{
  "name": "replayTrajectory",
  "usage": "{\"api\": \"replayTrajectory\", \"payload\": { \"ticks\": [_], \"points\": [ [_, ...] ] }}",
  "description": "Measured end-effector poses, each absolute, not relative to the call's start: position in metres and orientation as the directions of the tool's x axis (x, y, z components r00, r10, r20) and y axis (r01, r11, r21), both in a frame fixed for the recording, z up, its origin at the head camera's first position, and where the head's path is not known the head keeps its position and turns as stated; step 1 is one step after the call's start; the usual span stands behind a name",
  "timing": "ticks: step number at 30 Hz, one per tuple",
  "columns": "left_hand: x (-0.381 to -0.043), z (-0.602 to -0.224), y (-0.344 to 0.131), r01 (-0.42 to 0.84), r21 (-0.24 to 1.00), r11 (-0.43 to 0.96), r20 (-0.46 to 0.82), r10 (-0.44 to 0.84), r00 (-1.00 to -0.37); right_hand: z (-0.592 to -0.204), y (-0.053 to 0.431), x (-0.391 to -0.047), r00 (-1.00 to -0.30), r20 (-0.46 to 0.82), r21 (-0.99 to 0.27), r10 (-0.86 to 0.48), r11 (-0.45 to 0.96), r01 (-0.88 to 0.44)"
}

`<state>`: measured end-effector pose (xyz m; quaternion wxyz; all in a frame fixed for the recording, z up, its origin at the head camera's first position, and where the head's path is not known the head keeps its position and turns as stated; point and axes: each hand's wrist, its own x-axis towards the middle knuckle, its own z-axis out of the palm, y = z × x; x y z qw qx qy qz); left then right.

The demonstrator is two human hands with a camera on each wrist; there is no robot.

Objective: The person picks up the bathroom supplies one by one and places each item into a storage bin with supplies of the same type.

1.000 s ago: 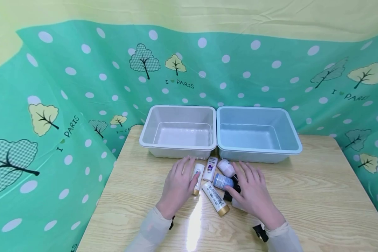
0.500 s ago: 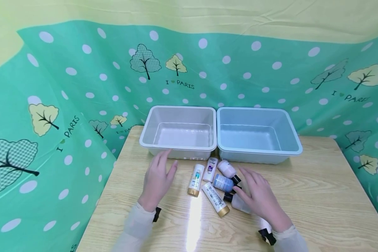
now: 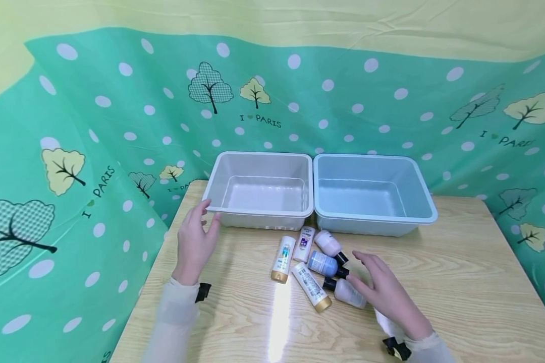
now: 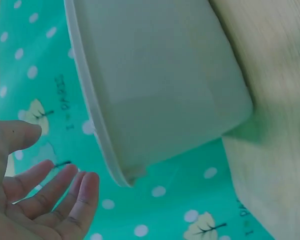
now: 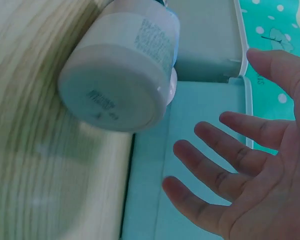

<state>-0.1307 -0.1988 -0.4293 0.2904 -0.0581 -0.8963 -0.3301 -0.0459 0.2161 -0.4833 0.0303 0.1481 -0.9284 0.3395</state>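
Note:
My left hand hovers by the front left corner of the grey bin, fingers loosely bent and holding nothing; the left wrist view shows a gap to the rim. My right hand hangs relaxed just right of a pale bottle with a black cap, whose base faces the right wrist camera. Beside that bottle lie a blue bottle and a pinkish bottle, both black-capped. Farther left lie two white gold-capped tubes, one upper and one lower, and a white purple-labelled bottle.
A light blue bin stands against the grey bin's right side at the back of the wooden table. Behind both hangs a green dotted cloth, which also runs down the left side.
My left hand has moved left, away from the bottles and tubes, toward the grey bin's left corner. My right hand has drawn back to the right, uncovering the black-capped bottles. The bottles lie unmoved.

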Motion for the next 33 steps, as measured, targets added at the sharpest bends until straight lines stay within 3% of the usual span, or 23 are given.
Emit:
{"api": "replayTrajectory", "payload": {
  "ticks": [9,21,33],
  "points": [
    [-0.151,-0.440,-0.222,0.171,0.655,0.736,0.444,-0.192,-0.876,-0.488,0.225,-0.040,-0.956,0.111,-0.614,-0.270,0.738,-0.280],
    [-0.165,-0.454,-0.238,0.040,0.840,0.541,0.223,-0.277,-0.935,-0.492,0.235,-0.034,-0.962,0.029,-0.681,-0.272,0.699,-0.218],
    [-0.170,-0.456,-0.242,-0.015,0.933,0.360,0.102,-0.305,-0.947,-0.504,0.244,-0.037,-0.925,-0.196,-0.821,-0.324,0.570,-0.025]
  ]
}}
